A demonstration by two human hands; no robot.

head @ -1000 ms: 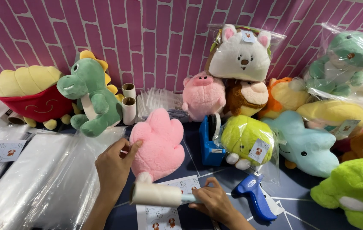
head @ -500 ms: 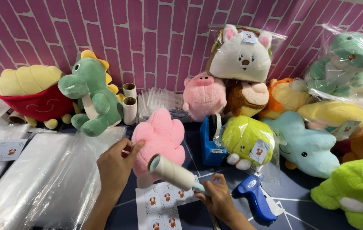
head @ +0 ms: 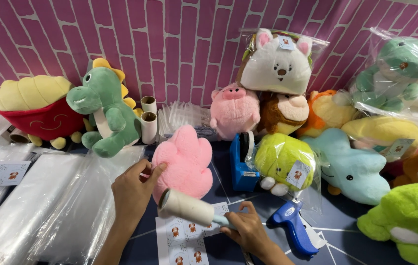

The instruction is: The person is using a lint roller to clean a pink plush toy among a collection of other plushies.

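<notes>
My left hand (head: 133,194) rests against the left side of a pink paw-shaped plush (head: 185,159) and holds it upright on the table. My right hand (head: 249,230) grips the handle of a white lint roller (head: 187,206). The roller head lies against the lower front of the pink plush. Under the roller is a sheet of small picture stickers (head: 184,239).
A blue tape dispenser (head: 242,164) and a blue tagging gun (head: 295,230) stand right of the plush. Clear plastic bags (head: 42,206) cover the left. Plush toys line the pink brick wall: a green dinosaur (head: 106,113), a pink pig (head: 233,110), a bagged lime plush (head: 285,159).
The lint roller has moved up from flat above the sticker sheet, then down again against the plush's lower front. My left hand has stayed on the plush.
</notes>
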